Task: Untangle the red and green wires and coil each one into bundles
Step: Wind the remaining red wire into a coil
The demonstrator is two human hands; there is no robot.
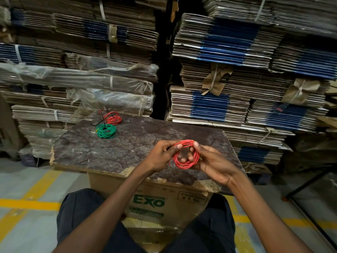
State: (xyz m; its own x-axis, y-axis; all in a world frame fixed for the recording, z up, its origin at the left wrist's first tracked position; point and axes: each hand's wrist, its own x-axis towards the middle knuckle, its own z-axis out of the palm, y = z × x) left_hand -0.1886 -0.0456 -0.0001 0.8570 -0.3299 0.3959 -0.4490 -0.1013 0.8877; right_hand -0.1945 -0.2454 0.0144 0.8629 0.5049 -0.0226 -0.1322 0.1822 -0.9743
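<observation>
A red wire coil (186, 154) hangs in the air above the near edge of the worn board (138, 143). My left hand (162, 156) pinches its upper left side between thumb and fingers. My right hand (211, 159) grips its right side, thumb on top and fingertips showing through the loop. At the board's far left a green wire bundle (106, 131) lies coiled flat. Just behind it rests a second red bundle (113, 118), with loose red and dark wire ends sticking up beside it.
The board lies on a cardboard box (151, 199) printed "EXO", which stands between my knees. Tall stacks of strapped flat cartons (237, 88) wall the back, with a dark gap between them. Yellow lines mark the grey floor (27, 198).
</observation>
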